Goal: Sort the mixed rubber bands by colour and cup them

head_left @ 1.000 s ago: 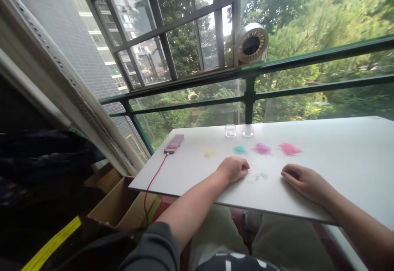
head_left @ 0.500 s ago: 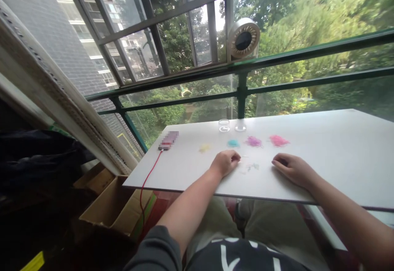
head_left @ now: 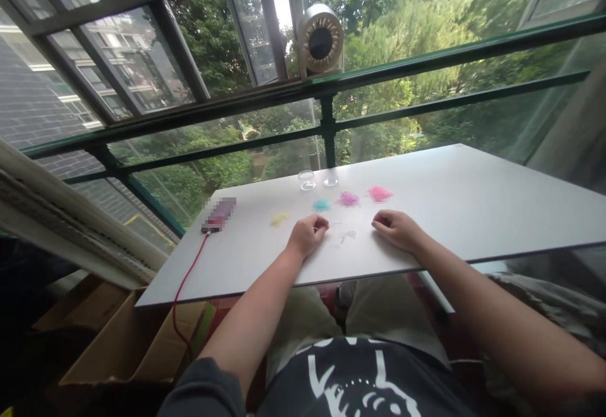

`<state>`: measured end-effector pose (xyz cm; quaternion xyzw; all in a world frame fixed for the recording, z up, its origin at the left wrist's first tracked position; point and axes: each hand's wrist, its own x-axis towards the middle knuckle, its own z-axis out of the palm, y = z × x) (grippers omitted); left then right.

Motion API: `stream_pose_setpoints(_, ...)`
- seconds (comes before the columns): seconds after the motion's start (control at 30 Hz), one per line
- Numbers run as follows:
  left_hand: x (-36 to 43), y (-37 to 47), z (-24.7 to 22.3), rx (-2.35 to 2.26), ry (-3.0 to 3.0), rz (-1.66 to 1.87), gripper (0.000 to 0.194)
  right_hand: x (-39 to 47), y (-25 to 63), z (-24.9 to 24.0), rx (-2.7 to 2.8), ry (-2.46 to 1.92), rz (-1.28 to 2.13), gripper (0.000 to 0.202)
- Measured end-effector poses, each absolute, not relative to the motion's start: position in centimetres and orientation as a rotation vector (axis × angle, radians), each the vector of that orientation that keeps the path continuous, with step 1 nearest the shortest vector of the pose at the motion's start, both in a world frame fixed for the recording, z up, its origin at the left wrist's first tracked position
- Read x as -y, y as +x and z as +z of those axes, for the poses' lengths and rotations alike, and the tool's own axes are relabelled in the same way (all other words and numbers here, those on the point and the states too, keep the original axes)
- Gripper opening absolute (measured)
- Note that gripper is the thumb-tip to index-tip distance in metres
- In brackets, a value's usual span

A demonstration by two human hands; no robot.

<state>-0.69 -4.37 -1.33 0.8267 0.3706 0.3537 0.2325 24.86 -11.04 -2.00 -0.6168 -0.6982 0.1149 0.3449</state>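
My left hand [head_left: 308, 235] rests on the white table [head_left: 265, 259], its fingers curled into a pinch. A thin pale bit shows at its fingertips, too small to name. To its right lies a loose scatter of pale, thin pieces [head_left: 347, 236]. My right hand [head_left: 396, 229] is on the far side of that scatter, thumb and fingers closed together; whatever they may hold is hidden. Beyond the hands sit small heaps of fine strands: yellow [head_left: 279, 218], teal [head_left: 321, 205], purple [head_left: 349, 199] and pink [head_left: 379, 194].
Two small clear round containers [head_left: 307, 181] stand near the table's back edge. A blurred-out phone-like object [head_left: 221, 214] with a red cable [head_left: 187, 278] lies at the left. Cardboard boxes [head_left: 118, 347] are below. A green railing [head_left: 402, 76] runs behind the table.
The camera view has turned to the right, so everything appears shifted left and a little up. Both hands keep about the same places on the table, fingers still closed.
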Motion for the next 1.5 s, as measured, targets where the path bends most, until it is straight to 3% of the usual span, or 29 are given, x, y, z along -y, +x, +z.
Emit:
stream_pose_setpoints(0.53, 4.4, -0.7, -1.2, -0.999, 2.260, 0.980, 0.013, 7.2, 17.2, -0.3, 2.026, -1.300, 0.324, 0.013)
stream_pose_setpoints(1.5, 4.2, -0.5, -1.2, -0.946, 2.216, 0.996, 0.015, 6.4, 18.8, -1.1, 1.791, -1.347, 0.368, 0.010)
